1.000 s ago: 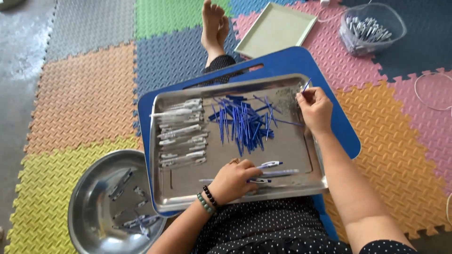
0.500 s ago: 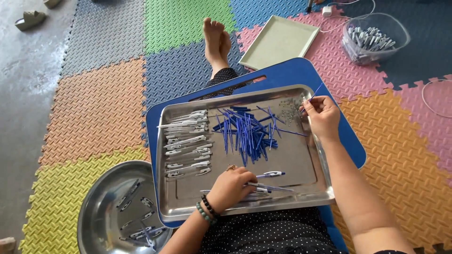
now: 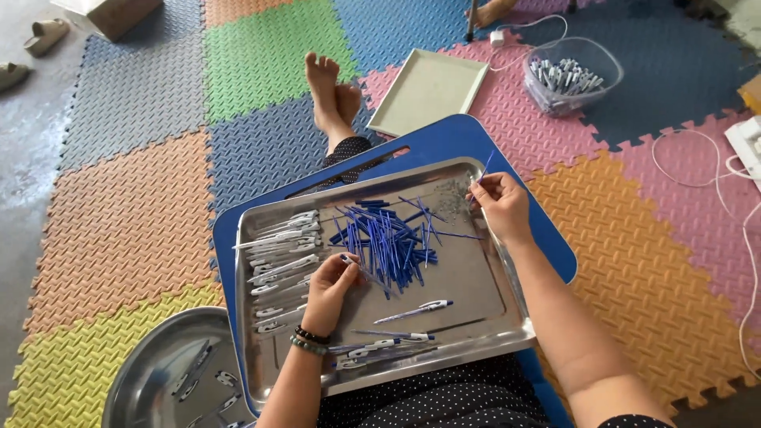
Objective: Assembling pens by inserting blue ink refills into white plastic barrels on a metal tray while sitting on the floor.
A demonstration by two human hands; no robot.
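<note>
So the left hand is pinching a clear pen barrel, which pokes out toward about 4 o'clock from the fingers, its long axis slanting across the tray. The right hand is closed on a thin blue refill that sticks up toward 1 o'clock, up at the tray's far right corner. The barrel sits at roughly 8 o'clock from the right hand, and the two hands are well apart, with the pile of blue refills lying between them. The left hand is touching the near edge of that pile, so it's the closer one to it.

Everything's in a steel tray on a blue lap board. Empty barrels are lined up at the tray's 9 o'clock side, finished pens lie at 6 o'clock. A round metal bowl sits off at 8 o'clock on the foam floor mats, and a clear tub of pens at 1 o'clock
</note>
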